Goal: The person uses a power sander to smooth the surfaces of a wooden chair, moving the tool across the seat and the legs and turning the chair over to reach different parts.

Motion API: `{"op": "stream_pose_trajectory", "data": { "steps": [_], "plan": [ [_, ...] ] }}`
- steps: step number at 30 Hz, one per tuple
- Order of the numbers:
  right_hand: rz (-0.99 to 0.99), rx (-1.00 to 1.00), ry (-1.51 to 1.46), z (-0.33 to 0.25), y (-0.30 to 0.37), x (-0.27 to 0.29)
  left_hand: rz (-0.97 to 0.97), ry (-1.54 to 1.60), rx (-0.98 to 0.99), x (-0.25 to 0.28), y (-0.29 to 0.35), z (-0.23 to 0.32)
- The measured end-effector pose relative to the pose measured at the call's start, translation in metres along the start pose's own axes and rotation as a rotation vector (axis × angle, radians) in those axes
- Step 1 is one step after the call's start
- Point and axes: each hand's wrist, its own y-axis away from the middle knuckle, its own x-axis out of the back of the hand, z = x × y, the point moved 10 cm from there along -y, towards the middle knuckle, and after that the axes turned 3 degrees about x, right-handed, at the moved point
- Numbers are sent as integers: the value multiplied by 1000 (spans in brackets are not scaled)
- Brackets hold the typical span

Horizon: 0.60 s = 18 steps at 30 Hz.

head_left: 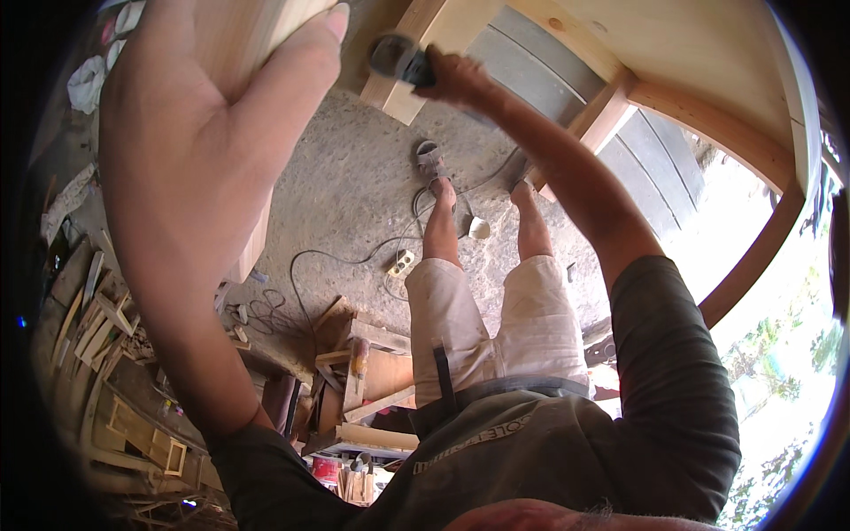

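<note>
My left hand (pixel 212 133) looms large at the upper left, clasping a pale wooden board (pixel 257 40). Its thumb lies along the board's edge, while the other fingers are hidden. My right hand (pixel 460 78) is closed round a dark power tool with a rounded head (pixel 396 60), smeared by motion. What kind of tool it is cannot be made out. The tool is at the end of a light wooden frame (pixel 403 99), overlapping it in view; whether they touch is unclear.
A large panelled wooden piece (pixel 691 53) with crossbars rises at the upper right. Black cable (pixel 341 257) loops over the concrete floor (pixel 345 177) by my feet, near a power strip (pixel 401 263) and a small pale cup-like object (pixel 479 228). Wood offcuts (pixel 102 319) are piled at the left and behind me.
</note>
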Motion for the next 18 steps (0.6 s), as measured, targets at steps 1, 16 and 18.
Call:
{"op": "stream_pose_trajectory", "data": {
  "steps": [1,16,18],
  "plan": [
    [-44,40,7,-16,8,-19,-19,-5,3,0,1,-1],
    [370,-54,-87,43,-1,48,-36,25,24,2,0,4],
    [150,-111,-15,24,0,15,-36,21,26,1,1,2]
  ]
}}
